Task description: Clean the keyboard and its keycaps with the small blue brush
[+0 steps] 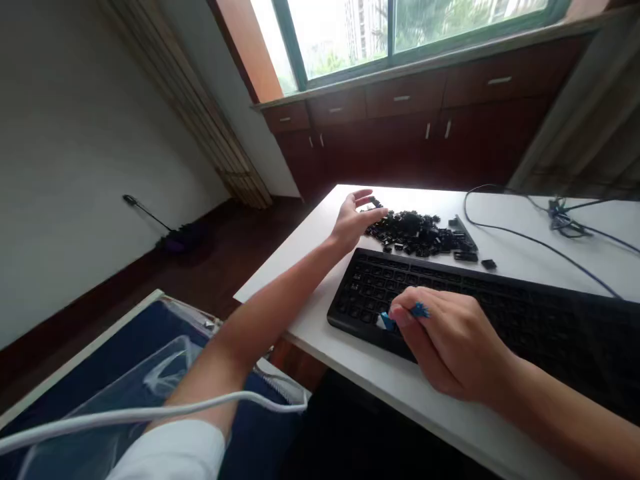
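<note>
One white desk by a window: left hand spread above keycaps, right hand pinching a blue tool.

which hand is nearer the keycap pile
Left. The left hand is at the left edge of the keycap pile; the right hand holds a tool on the keyboard, apart.

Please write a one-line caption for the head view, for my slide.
Left hand beside loose keycaps; right hand holds a blue tool at the black keyboard.
</note>
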A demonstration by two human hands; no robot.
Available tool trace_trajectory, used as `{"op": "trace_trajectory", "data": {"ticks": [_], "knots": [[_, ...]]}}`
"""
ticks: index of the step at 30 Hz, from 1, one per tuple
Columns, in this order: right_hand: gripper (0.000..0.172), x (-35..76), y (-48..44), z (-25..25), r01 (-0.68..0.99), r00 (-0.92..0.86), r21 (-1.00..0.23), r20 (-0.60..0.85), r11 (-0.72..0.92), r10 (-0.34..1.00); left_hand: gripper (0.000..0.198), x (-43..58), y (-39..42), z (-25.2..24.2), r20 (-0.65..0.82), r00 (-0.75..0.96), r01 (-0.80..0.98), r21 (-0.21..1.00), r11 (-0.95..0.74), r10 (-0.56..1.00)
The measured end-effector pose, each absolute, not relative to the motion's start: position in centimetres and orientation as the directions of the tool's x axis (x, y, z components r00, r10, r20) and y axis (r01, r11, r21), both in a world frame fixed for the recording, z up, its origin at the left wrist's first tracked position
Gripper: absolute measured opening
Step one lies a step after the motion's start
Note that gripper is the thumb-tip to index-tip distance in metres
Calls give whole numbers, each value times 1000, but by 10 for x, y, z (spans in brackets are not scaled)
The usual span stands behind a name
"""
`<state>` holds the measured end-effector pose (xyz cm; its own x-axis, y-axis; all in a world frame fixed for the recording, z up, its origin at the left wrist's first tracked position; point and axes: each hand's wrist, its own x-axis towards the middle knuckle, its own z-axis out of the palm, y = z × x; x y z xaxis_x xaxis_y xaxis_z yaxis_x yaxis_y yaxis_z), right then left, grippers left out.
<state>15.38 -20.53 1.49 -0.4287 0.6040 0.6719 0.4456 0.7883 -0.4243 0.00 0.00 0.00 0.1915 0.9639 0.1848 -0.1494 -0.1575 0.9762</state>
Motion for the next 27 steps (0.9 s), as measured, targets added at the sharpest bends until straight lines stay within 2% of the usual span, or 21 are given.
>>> {"op": "trace_trajectory", "data": {"ticks": [4,11,19,21,23,25,27], "knots": [[7,156,-207,15,442,-437,-429,663,788,607,56,3,-1,3,114,144,-193,978,-85,983],[8,157,-207,15,456,-439,-427,656,781,614,50,4,1,7,22,77,-429,903,13,997],[7,157,-207,15,460,-445,-419,654,783,611,30,0,5,8,14,150,-392,919,46,989],[7,157,-207,15,459,-447,-415,657,786,607,24,-1,8,7,40,194,-356,934,32,980],[6,157,-206,15,458,-446,-416,658,786,607,20,-1,10,4,109,221,-251,967,-51,969],[6,157,-206,15,458,-446,-419,655,784,610,19,-3,10,3,231,228,-78,973,-218,946],[6,157,-206,15,460,-447,-418,654,784,611,28,-6,9,3,382,260,131,896,-424,887]]}}
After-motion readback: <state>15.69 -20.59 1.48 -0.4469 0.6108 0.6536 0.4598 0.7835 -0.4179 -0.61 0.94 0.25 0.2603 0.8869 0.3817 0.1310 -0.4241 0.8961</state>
